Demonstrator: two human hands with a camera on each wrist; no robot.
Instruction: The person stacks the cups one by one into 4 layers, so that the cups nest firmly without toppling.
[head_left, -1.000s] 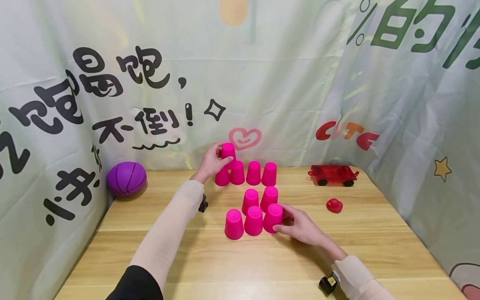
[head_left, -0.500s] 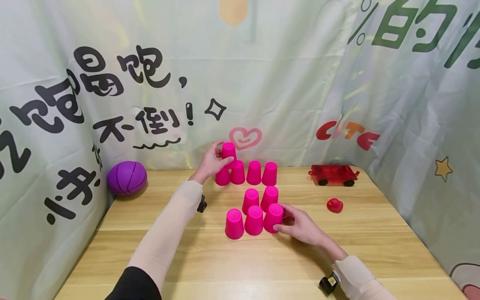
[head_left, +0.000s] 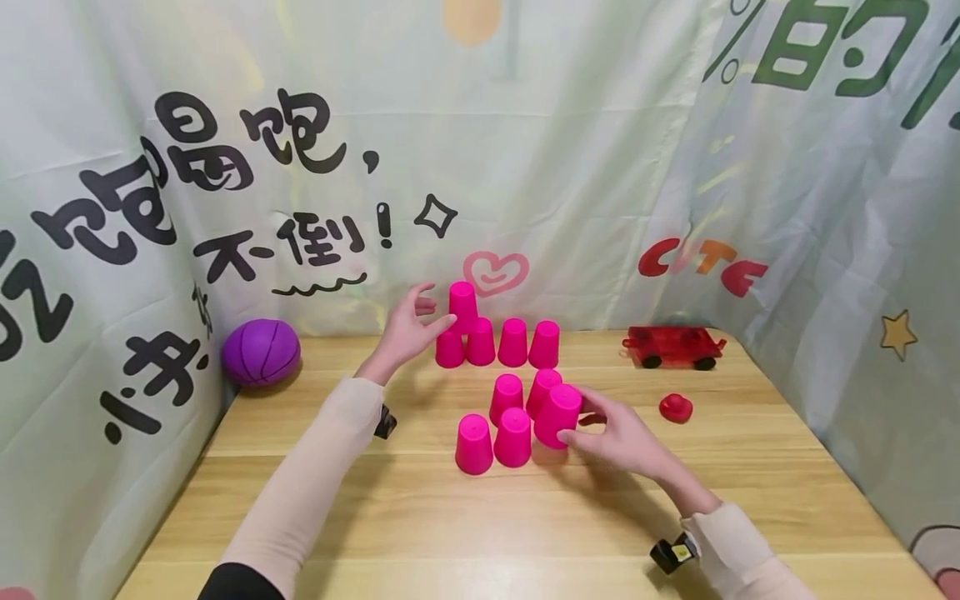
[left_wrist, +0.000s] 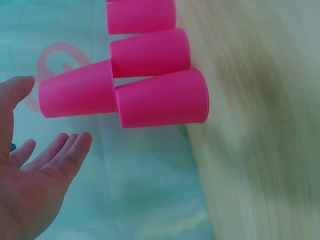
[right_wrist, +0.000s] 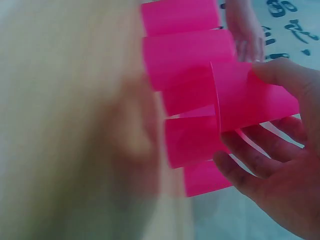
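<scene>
At the back, several pink cups stand upside down in a row, and one upper cup (head_left: 462,307) rests across the two leftmost ones. My left hand (head_left: 412,327) is just left of that upper cup, fingers spread and apart from it; the left wrist view shows a gap between the hand (left_wrist: 45,175) and the cup (left_wrist: 77,90). My right hand (head_left: 618,433) grips another upside-down pink cup (head_left: 558,417) between thumb and fingers. In the right wrist view this held cup (right_wrist: 255,97) is raised off the table, its rim toward the tabletop.
Two front cups (head_left: 474,445) (head_left: 513,437) and two more behind them (head_left: 507,400) (head_left: 544,392) stand near the held cup. A purple ball (head_left: 261,352) sits at the back left. On the right are a red toy car base (head_left: 672,347) and a small red hat-shaped piece (head_left: 676,408).
My left hand has let go of the upper cup and drawn back to the left. My right hand has lifted the right front cup from the table.
</scene>
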